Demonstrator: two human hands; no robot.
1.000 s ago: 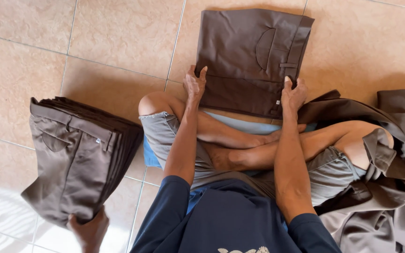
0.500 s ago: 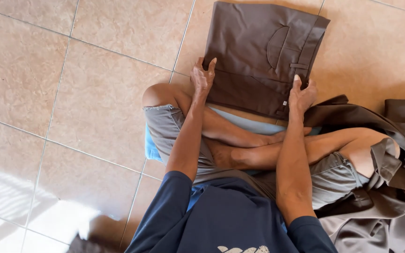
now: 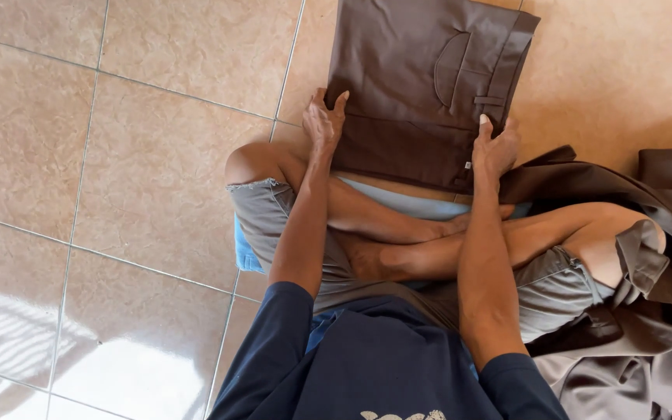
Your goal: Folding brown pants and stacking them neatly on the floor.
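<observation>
The brown folded trousers point(image 3: 421, 85) lie flat on the floor point(image 3: 118, 140) at the top middle, already neat, with the left hand point(image 3: 324, 120) and right hand point(image 3: 495, 148) pressing its near corners, while a loose pile point(image 3: 647, 311) waits lower right.

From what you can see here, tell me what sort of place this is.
Probably a home or small garment workroom floor: a person sits cross-legged on beige floor tiles, both hands pressing folded brown trousers flat, with a heap of more brown-grey garments beside them.

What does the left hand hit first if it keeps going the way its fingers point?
The left hand already touches the folded brown trousers; straight on, it probably slides along their left edge, then onto bare floor tile.
</observation>
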